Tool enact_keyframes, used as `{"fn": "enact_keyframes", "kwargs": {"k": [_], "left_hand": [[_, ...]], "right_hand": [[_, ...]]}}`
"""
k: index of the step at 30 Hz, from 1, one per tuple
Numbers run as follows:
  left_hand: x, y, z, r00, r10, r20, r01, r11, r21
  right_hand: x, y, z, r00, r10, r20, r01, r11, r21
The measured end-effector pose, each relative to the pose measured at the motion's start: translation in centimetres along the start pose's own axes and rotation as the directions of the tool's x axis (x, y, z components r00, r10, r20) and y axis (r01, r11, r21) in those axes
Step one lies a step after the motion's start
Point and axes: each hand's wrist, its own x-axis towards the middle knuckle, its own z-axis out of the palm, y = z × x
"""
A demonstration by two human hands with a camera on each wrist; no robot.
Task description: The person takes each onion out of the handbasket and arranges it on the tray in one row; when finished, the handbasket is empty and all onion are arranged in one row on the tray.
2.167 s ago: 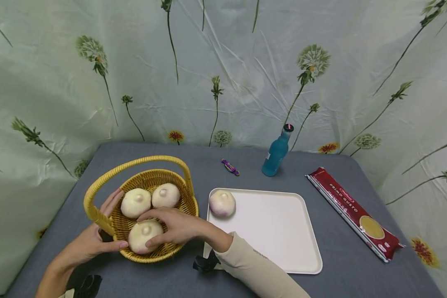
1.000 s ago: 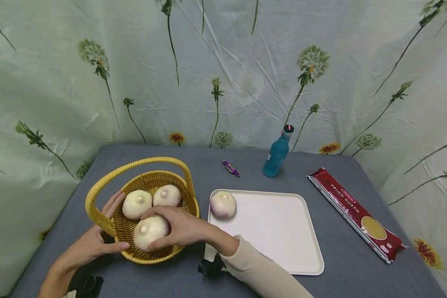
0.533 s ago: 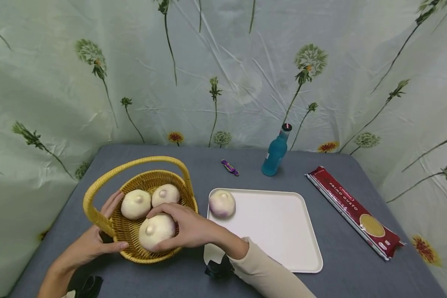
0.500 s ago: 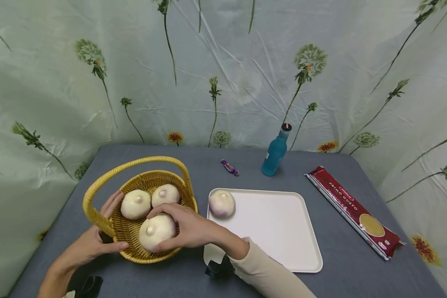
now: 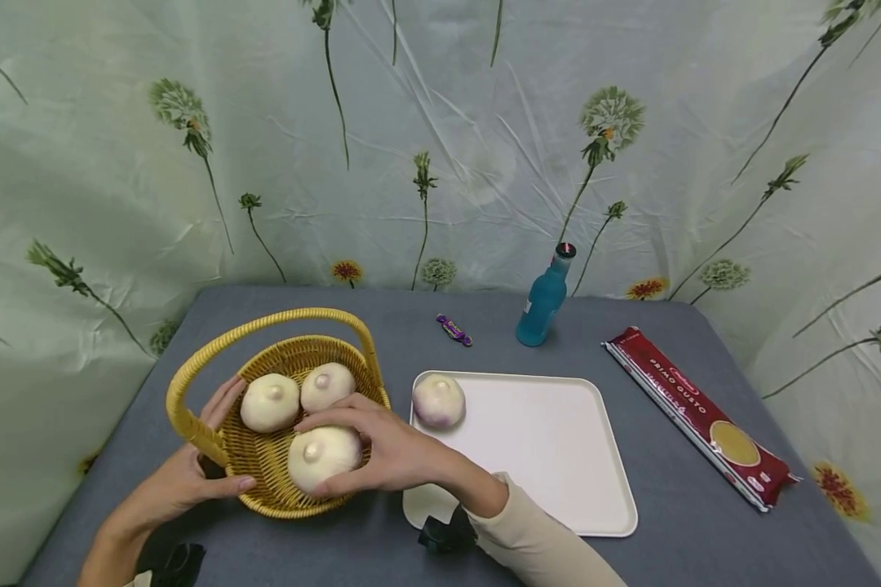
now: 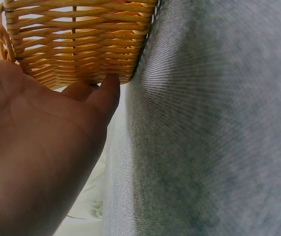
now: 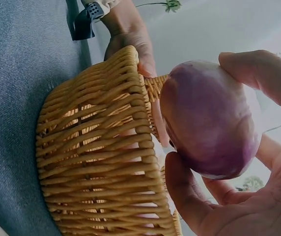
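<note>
In the head view a yellow wicker basket [image 5: 264,481] with a tall arched handle stands at the left of the table. My left hand [image 5: 179,481] holds its left side, thumb and fingertips at the rim; in the left wrist view the hand [image 6: 42,142] lies against the woven wall. My right hand [image 5: 396,448] grips a white turnip [image 5: 323,456] over the basket's near right part. The right wrist view shows this turnip's [image 7: 209,118] purple underside at rim height, between thumb and fingers. Two more turnips, left [image 5: 270,403] and right [image 5: 327,386], lie inside the basket.
A white tray [image 5: 536,456] right of the basket bears another turnip [image 5: 439,401] at its far left corner. Behind are a purple wrapped candy [image 5: 454,330] and an upright blue bottle [image 5: 543,306]. A red pasta packet [image 5: 693,412] lies at the right.
My right hand has raised the near turnip from the basket floor and shifted it rightward toward the near right rim. The left hand has stayed on the basket.
</note>
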Motion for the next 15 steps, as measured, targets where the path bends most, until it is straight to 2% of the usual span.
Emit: {"fn": "enact_keyframes", "kwargs": {"k": [15], "left_hand": [[0.0,0.2,-0.1,1.000,-0.024,0.010,0.024,1.000,-0.014]], "right_hand": [[-2.1,0.3,-1.7,0.995,0.078,-0.057,-0.070,0.989,0.128]]}}
